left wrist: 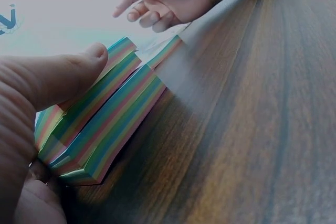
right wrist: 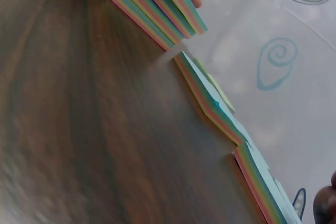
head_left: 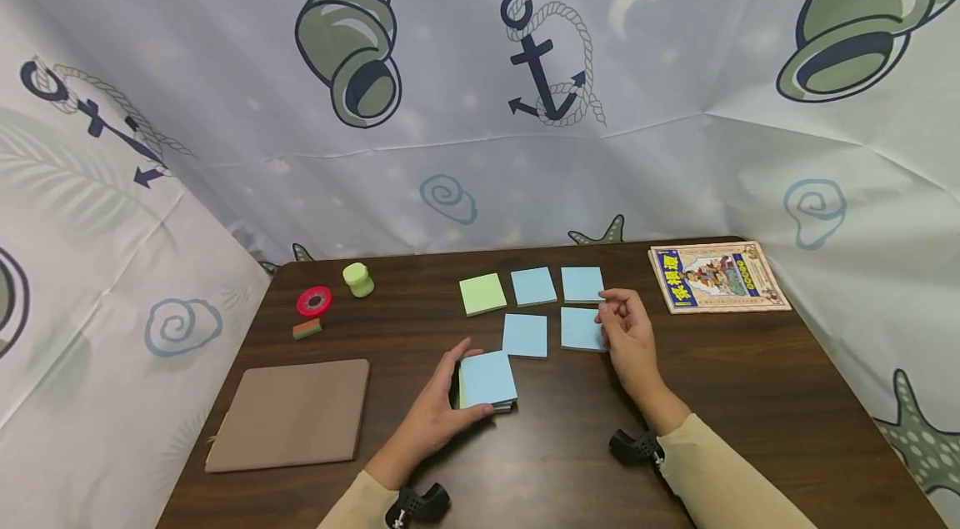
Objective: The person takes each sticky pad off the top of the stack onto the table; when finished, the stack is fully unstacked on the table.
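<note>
My left hand [head_left: 433, 416] holds a pile of sticky note pads [head_left: 489, 377], thumb along the near side and fingers at the left and far side. Blue sheets top the pile, and striped rainbow edges show in the left wrist view. Beyond it lie a green-topped pad [head_left: 483, 294] and several blue-topped ones, including a back-right pad [head_left: 582, 285] and a front-right pad [head_left: 582, 329]. Over the right ends of these two is my right hand [head_left: 632, 339], fingers loosely bent with nothing seen in them. Whether its fingertips touch a pad, I cannot tell.
At the back right lies a stack of illustrated booklets [head_left: 718, 277]. On the left are a brown flat notebook [head_left: 288, 415], a red ring-shaped roll [head_left: 314, 301], a small striped block [head_left: 307, 329] and a light green rounded object [head_left: 358, 280]. A patterned cloth hangs behind the table.
</note>
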Demonstrator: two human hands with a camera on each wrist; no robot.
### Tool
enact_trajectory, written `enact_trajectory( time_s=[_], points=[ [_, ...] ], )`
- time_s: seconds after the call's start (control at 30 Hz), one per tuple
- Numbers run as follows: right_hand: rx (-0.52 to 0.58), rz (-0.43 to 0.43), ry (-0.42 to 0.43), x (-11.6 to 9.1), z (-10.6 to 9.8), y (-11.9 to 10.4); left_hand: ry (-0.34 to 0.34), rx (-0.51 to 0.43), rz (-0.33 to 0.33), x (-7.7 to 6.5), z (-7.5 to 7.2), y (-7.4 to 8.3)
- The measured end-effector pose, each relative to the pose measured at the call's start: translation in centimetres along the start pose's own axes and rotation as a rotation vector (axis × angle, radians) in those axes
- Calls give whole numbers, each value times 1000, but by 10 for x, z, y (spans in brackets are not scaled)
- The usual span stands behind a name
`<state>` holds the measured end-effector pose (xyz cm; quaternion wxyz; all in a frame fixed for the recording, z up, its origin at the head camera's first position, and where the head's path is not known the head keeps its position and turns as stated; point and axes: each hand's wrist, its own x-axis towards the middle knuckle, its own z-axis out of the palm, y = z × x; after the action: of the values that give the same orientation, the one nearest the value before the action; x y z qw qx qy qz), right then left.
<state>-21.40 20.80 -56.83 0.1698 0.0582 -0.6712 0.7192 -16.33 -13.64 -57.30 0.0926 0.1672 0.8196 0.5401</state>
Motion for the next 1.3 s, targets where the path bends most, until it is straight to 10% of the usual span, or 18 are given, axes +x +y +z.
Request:
enact_trajectory(
  time_s=[0.33, 0.73, 1.07, 1.3],
  points=[
    [127, -80, -173, -24, 27, -7, -7, -5, -8, 0, 1, 1],
    [201, 41, -443, -46, 57, -6, 3, -11, -9, 0, 0, 4],
    [6, 148, -710, -46, 59, -5, 7, -1, -2, 1, 0, 4],
    [-83, 44, -778, -45, 61, -3, -1, -1, -3, 0, 0, 3]
  ],
)
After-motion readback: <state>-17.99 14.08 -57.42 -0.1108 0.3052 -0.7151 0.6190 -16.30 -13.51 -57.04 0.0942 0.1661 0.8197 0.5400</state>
